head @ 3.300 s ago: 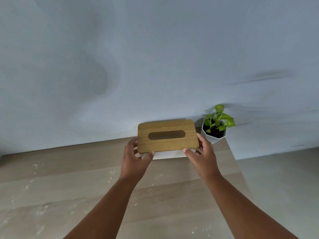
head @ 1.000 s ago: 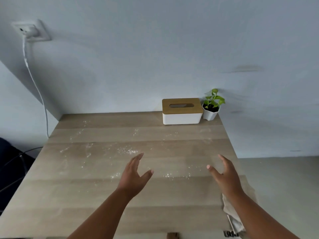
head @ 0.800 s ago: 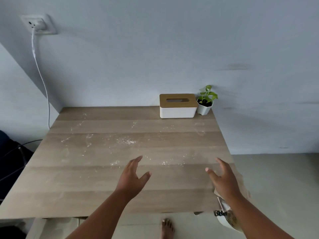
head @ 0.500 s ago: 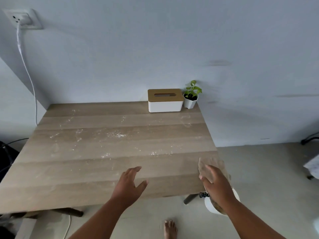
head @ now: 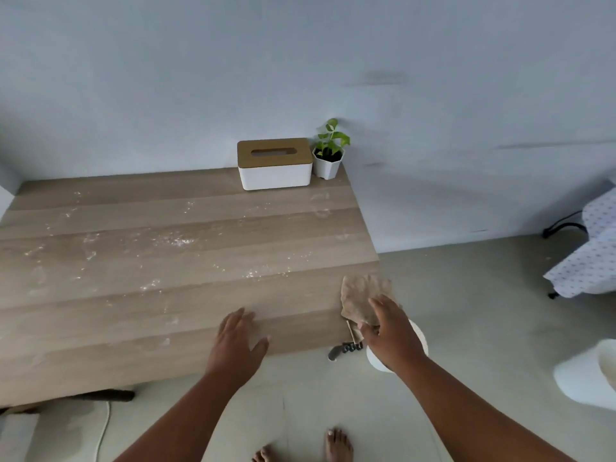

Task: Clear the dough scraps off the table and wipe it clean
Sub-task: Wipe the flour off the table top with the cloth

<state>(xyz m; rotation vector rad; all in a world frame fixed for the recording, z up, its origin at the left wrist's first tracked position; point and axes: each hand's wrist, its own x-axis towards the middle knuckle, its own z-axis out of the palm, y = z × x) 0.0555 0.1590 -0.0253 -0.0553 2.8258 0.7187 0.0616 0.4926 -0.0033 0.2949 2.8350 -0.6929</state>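
The wooden table (head: 140, 331) carries white flour streaks and small dough crumbs (head: 173, 242) across its middle and left. A crumpled brown cloth (head: 361, 293) lies on the table's near right corner, partly over the edge. My right hand (head: 393, 335) rests on the cloth's near end, fingers on top and thumb pinched at its edge. Spread flat with nothing in it, my left hand (head: 238, 341) hovers over the table's near edge, left of the cloth.
A white tissue box with a wooden lid (head: 275, 165) and a small potted plant (head: 328, 151) stand at the back right by the wall. A white bowl (head: 419, 333) and a metal tool (head: 345, 348) sit below the right corner. Patterned fabric (head: 586, 261) hangs at far right.
I stepped back from the tissue box and both hands drew toward the near edge. My right hand moved onto the brown cloth at the corner and closed on it.
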